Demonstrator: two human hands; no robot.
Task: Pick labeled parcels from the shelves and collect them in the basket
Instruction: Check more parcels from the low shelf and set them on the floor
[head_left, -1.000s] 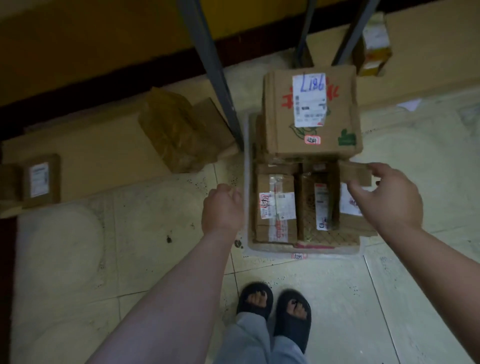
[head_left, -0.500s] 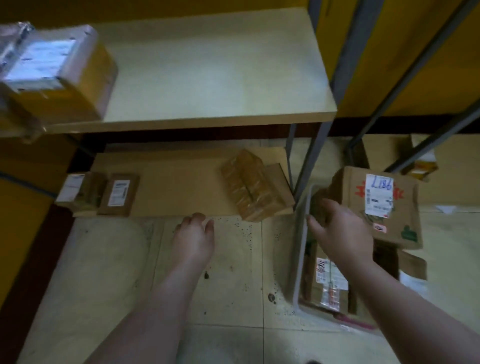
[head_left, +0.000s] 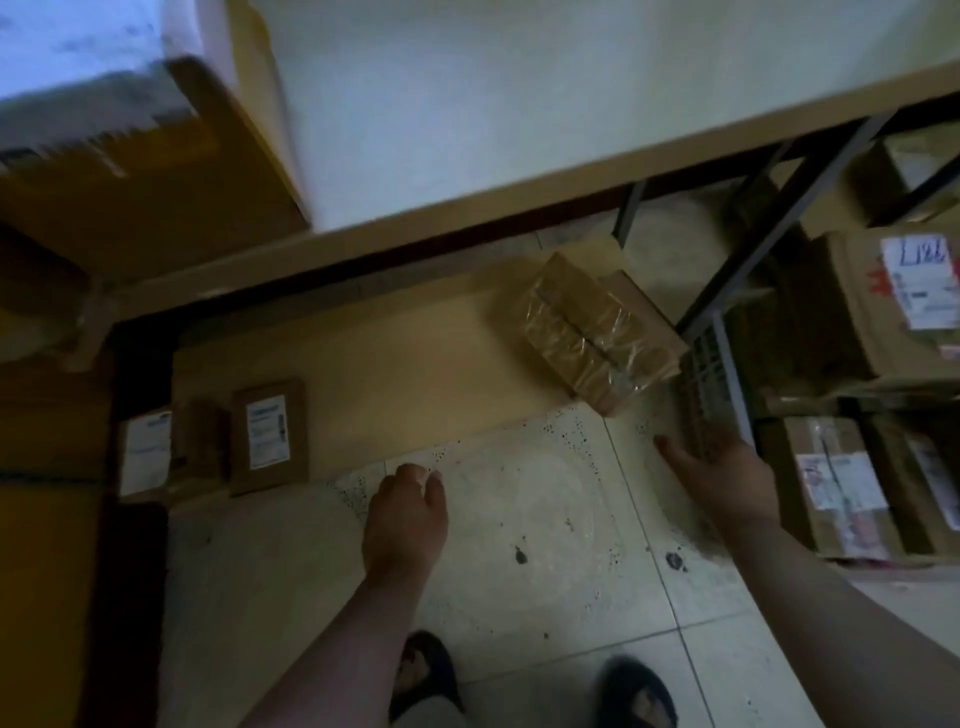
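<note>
Basket (head_left: 711, 374): stands on the floor (head_left: 519, 519) at right, just beside a grey shelf post (head_left: 753, 249). Its grey lattice wall faces left. Inside, a big box (head_left: 852, 312) sits on top, with a white label (head_left: 919, 280) bearing blue handwriting. Under it, at the near end, labelled parcels (head_left: 841, 488) stand side by side.

Low shelf (head_left: 389, 353): a taped parcel (head_left: 592, 332) lies at the right end, skewed, with its near corner past the board's front edge. Two small ones lie at the left end, side by side, labels up. One is a flat parcel (head_left: 267, 436). Left of it is a dim parcel (head_left: 145, 452), partly in shadow.

Upper shelf (head_left: 467, 104): pale board. One large box (head_left: 130, 171) sits at the left end, close to the camera and blurred, so the label is unreadable.

Right hand (head_left: 727, 467): on the basket's left wall, close to the near corner, thumb spread out to the left over the floor. The fingers lie against the lattice. The view is blurred, so I cannot tell whether they hook over the rim or only rest there.

Left hand (head_left: 405, 519): over the floor, between the flat parcel and the basket, apart from both. Fingers loosely curled, holding nothing.

Both forearms are bare. Dark sandals (head_left: 423, 670) show at the bottom edge. The light is dim.
</note>
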